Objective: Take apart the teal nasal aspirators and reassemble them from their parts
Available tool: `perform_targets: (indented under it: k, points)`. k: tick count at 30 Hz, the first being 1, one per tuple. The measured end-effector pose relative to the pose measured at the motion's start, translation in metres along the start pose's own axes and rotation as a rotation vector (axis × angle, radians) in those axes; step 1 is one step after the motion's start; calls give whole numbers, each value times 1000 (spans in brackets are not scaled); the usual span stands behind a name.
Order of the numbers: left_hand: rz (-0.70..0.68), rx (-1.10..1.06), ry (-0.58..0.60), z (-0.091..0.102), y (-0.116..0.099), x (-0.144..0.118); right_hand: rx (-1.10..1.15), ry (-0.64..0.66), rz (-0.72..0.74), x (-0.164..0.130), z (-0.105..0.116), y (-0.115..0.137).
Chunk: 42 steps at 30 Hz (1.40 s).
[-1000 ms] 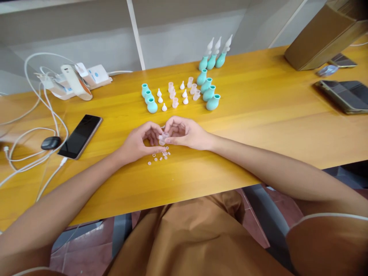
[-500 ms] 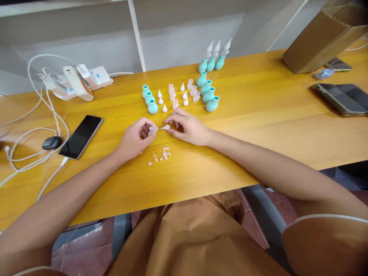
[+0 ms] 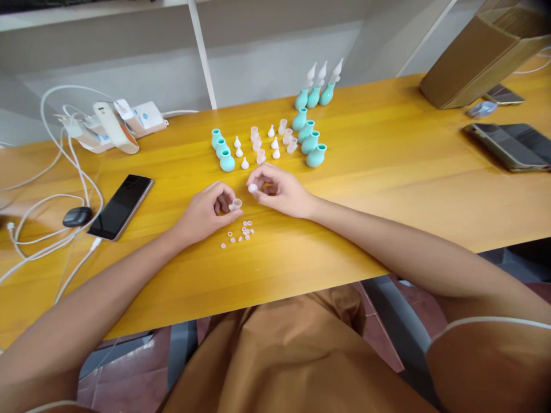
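Note:
Between thumb and fingers, my left hand (image 3: 209, 211) grips a translucent cup-shaped piece (image 3: 236, 205), its round mouth turned up. My right hand (image 3: 279, 189) pinches a white nozzle tip (image 3: 253, 188), its rounded end showing. A gap separates the two pieces. Just below lie several small pale rings (image 3: 246, 230) on the table. Beyond my hands stand white nozzle tips (image 3: 245, 163) and translucent cup pieces (image 3: 260, 156) in short rows. Turquoise bulbs (image 3: 227, 161) line the left, with more turquoise bulbs (image 3: 316, 155) at the right. Behind those, several turquoise bulbs carry white tips (image 3: 322, 74).
On the left, a phone (image 3: 121, 206) is plugged into a white cable, beside a black oval object (image 3: 77, 217) and a power strip with chargers (image 3: 144, 117). A cardboard box (image 3: 469, 63) and dark phone-like devices (image 3: 510, 146) occupy the right of the wooden table (image 3: 387, 189).
The cup piece in my left hand has turned mouth-up and moved slightly down and right. In my right hand the nozzle tip has swung from pointing left to showing its rounded end.

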State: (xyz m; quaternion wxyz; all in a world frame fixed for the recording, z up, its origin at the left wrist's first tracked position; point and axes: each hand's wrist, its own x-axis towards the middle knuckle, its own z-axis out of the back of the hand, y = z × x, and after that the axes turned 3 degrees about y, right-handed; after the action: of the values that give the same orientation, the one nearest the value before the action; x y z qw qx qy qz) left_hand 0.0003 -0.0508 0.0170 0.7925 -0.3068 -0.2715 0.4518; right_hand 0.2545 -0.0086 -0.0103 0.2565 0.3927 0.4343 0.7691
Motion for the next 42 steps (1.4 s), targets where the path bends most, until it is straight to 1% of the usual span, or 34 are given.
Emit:
perform_targets:
  k: [2,4,7,10,12,17,22,25,29,31,36,42]
  points:
    - [5,13,6,0,-1,0,178,64,-42,-2,-4,3]
    - [17,22,10,1,-2,0,279,113,-55,-3,-7,5]
    - [32,20,20,1,-3,-1,247,132,-38,-4,-9,6]
    - [23,25,20,1,-4,-1,146,101,3,-4,-8,5]
    - [18,25,12,1,-4,-1,124,89,18,-3,-6,3]
    - [65,-23,8,2,-3,-1,244,108,-7,-2,-3,1]
    - [105,-77,21,1,-2,-2,267,113,20,-2,-1,3]
    - [110,-101,28,0,-1,-2,181,127,83,-2,2,6]
    - [85,-82,37,1,-1,-4,-84,142,201,-4,8,10]
    - [76,-64,44,1,-2,-5,-168,156,250,-5,9,12]
    - [79,-34,57,1,-2,-6,-282,178,337,-9,8,16]
    - [72,-29,50,1,-1,-6,-321,150,349,-13,2,19]
